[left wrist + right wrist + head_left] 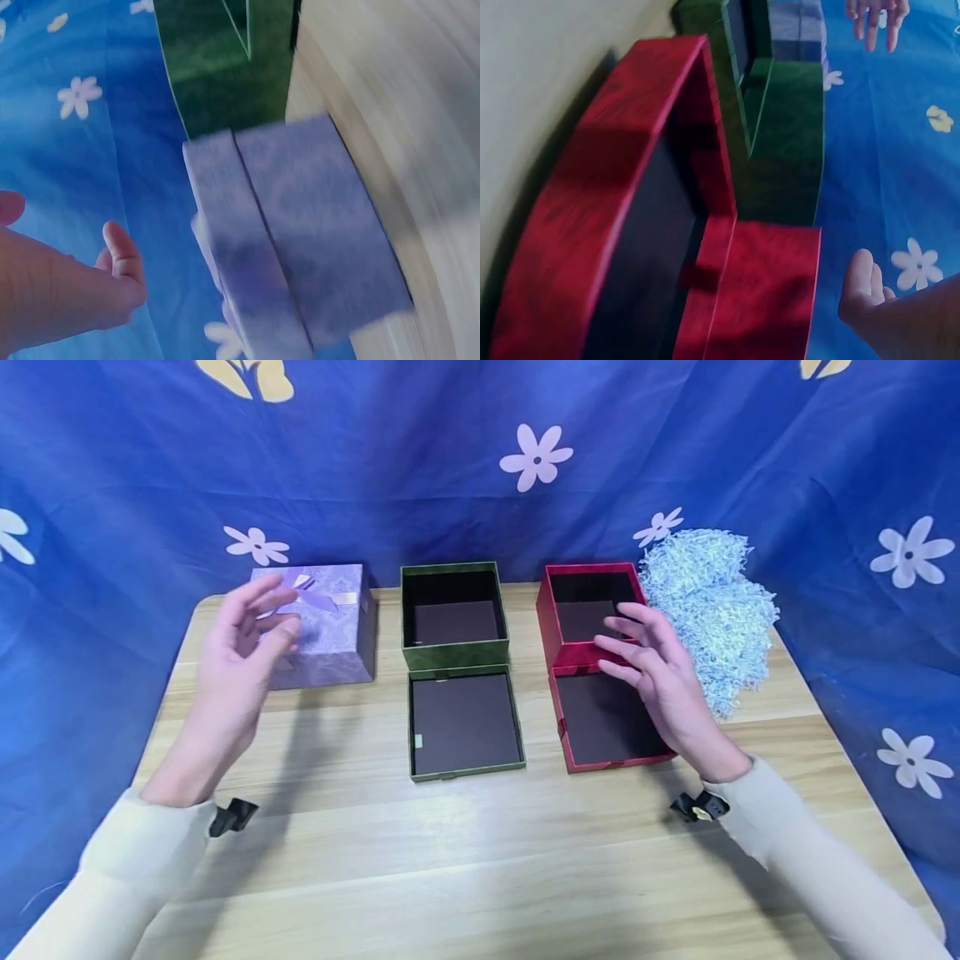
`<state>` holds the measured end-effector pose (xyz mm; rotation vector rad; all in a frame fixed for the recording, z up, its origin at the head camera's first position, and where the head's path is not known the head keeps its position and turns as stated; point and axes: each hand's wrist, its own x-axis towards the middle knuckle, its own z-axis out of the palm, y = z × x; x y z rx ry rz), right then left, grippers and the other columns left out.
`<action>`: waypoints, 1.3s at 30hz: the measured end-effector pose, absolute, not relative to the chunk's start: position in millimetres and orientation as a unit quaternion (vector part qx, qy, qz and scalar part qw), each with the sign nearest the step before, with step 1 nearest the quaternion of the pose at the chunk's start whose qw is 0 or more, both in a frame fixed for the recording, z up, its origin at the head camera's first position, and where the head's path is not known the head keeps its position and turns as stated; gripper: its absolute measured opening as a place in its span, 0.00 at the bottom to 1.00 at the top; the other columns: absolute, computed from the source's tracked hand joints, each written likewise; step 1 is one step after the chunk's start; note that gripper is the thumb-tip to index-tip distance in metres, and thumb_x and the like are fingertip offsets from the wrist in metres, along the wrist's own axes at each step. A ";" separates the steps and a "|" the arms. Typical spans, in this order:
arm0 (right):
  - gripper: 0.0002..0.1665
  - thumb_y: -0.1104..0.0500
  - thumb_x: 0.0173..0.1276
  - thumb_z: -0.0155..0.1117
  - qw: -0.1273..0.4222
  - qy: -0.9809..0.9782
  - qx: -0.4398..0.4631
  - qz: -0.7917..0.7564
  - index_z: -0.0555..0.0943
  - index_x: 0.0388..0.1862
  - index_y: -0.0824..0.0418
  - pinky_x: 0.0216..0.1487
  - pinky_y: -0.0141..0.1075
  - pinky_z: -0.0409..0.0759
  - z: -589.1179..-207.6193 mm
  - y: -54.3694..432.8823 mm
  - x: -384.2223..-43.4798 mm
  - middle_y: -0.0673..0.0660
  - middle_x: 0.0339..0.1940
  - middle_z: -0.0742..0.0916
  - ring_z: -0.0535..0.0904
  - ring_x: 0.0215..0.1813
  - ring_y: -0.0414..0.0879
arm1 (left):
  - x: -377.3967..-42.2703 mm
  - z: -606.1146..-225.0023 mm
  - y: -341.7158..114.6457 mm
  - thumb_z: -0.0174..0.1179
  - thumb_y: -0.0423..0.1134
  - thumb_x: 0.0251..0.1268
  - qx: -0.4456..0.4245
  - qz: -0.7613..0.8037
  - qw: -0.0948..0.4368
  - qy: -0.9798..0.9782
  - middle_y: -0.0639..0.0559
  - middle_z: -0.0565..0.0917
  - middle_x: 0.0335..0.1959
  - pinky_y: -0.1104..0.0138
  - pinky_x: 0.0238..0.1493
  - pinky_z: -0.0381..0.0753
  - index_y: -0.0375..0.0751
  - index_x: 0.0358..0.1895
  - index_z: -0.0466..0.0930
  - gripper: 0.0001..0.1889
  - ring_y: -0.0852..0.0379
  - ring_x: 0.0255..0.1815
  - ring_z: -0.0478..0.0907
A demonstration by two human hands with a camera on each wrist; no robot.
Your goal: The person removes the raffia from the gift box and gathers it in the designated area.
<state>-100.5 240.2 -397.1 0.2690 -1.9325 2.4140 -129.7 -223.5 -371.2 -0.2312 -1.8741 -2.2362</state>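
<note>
Wooden counter (450, 868). Back right corner: we list blue shredded filler (716, 618). Back left corner: closed purple box (333, 639). Back edge, between: green box (457, 657) and red box (551, 622), both open; green lid (468, 727) and red lid (607, 718) in front. Our left grip (243, 647), released, hovers by the purple box; our right grip (667, 689), likewise released, over the red pair.

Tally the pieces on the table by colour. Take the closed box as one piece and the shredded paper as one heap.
Purple: 1 (closed box)
Green: 2 (open green box, green lid)
Red: 2 (open red box, red lid)
Light blue: 1 (shredded paper)
Total: 6
</note>
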 end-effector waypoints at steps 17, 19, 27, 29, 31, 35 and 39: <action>0.34 0.62 0.79 0.56 -0.069 -0.590 0.098 0.798 0.67 0.83 0.62 0.62 0.49 0.86 -388.6 133.2 -138.7 0.67 0.72 0.78 0.79 0.71 0.65 | -140.4 -391.9 -312.3 0.64 0.23 0.77 0.025 -0.782 0.113 -0.612 0.49 0.83 0.63 0.76 0.50 0.82 0.42 0.75 0.78 0.26 0.57 0.61 0.79; 0.34 0.62 0.79 0.57 -0.082 -0.588 0.098 0.799 0.68 0.82 0.60 0.62 0.50 0.86 -388.4 119.4 -143.6 0.65 0.70 0.79 0.80 0.69 0.63 | -146.9 -395.3 -323.0 0.62 0.24 0.79 0.036 -0.790 0.072 -0.607 0.51 0.80 0.63 0.73 0.46 0.84 0.46 0.76 0.76 0.27 0.58 0.59 0.79; 0.28 0.63 0.84 0.56 -0.110 -0.625 0.082 0.768 0.72 0.80 0.59 0.58 0.50 0.88 -386.3 65.3 -164.6 0.65 0.65 0.82 0.85 0.63 0.60 | -182.7 -411.1 -359.3 0.55 0.32 0.87 0.057 -0.792 -0.120 -0.596 0.51 0.75 0.57 0.61 0.42 0.88 0.61 0.79 0.72 0.26 0.53 0.49 0.82; 0.29 0.64 0.84 0.57 -0.117 -0.631 0.082 0.763 0.71 0.81 0.60 0.58 0.50 0.88 -384.5 51.7 -169.1 0.69 0.67 0.81 0.83 0.66 0.63 | -189.8 -414.9 -365.2 0.53 0.31 0.88 0.053 -0.801 -0.142 -0.579 0.50 0.78 0.57 0.58 0.41 0.88 0.62 0.79 0.72 0.27 0.50 0.47 0.84; 0.28 0.64 0.84 0.57 -0.124 -0.634 0.079 0.759 0.72 0.81 0.59 0.58 0.49 0.88 -382.9 37.9 -173.2 0.68 0.66 0.82 0.83 0.67 0.62 | -195.8 -416.8 -369.9 0.51 0.30 0.88 0.042 -0.805 -0.158 -0.570 0.49 0.81 0.56 0.57 0.40 0.88 0.62 0.80 0.69 0.27 0.49 0.47 0.86; 0.26 0.64 0.86 0.56 -0.118 -0.651 0.078 0.745 0.74 0.79 0.57 0.58 0.47 0.88 -383.9 8.3 -180.0 0.60 0.60 0.85 0.83 0.62 0.49 | -206.0 -416.8 -374.6 0.47 0.31 0.90 0.020 -0.801 -0.183 -0.570 0.50 0.84 0.56 0.57 0.39 0.86 0.64 0.82 0.63 0.29 0.50 0.49 0.86; 0.27 0.61 0.86 0.59 -0.110 -0.679 0.071 0.723 0.74 0.80 0.53 0.58 0.44 0.87 -387.6 -21.9 -184.4 0.58 0.66 0.83 0.80 0.62 0.41 | -213.7 -416.5 -375.1 0.47 0.31 0.90 0.017 -0.802 -0.198 -0.563 0.50 0.84 0.54 0.57 0.40 0.84 0.66 0.82 0.65 0.29 0.50 0.49 0.85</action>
